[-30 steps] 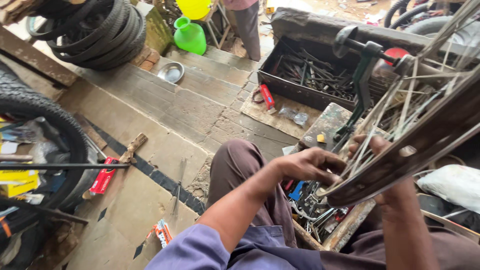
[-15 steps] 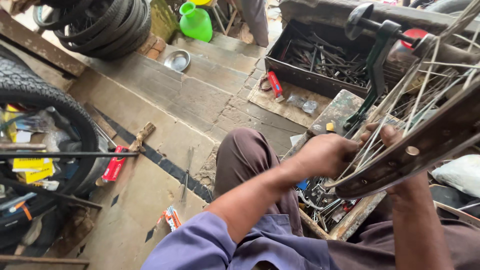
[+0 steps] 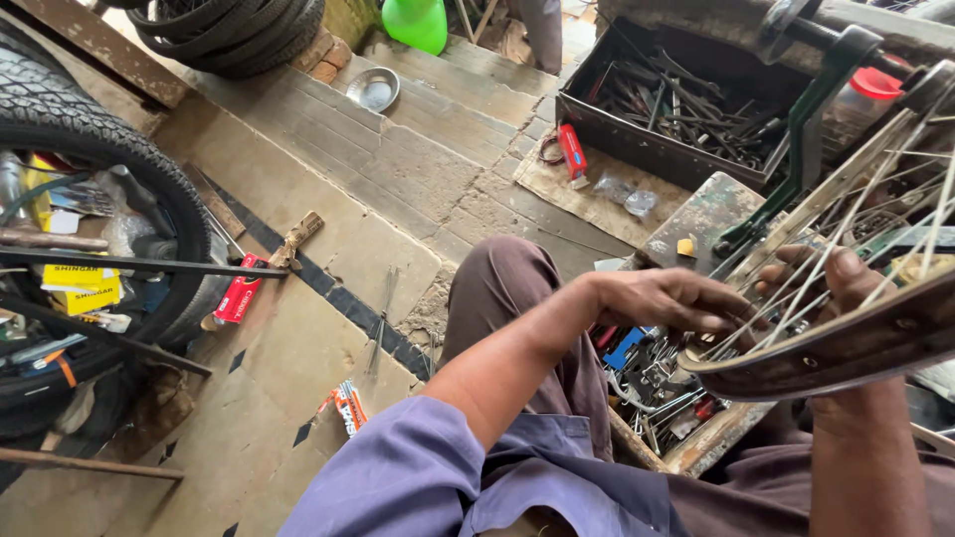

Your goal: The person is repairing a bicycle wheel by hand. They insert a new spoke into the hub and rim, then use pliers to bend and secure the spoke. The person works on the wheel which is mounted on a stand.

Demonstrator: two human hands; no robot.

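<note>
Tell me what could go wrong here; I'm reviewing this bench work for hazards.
The left hand has fingers among the spokes of the wheel rim; if the wheel turned, they could get pinched. The right hand reaches through the spokes too. Loose metal parts in the tray below could snag or scratch.

A green jug, steel bowl, and stacked tyres lie beyond.

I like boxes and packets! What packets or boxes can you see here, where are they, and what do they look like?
Red packet: flat, oblong, on the floor beside the big tyre.
Yellow boxes: small, stacked inside the tyre.
Red box: slim, on cardboard by the dark tray.
Striped packet: orange and white, on the floor near the purple sleeve.
</note>
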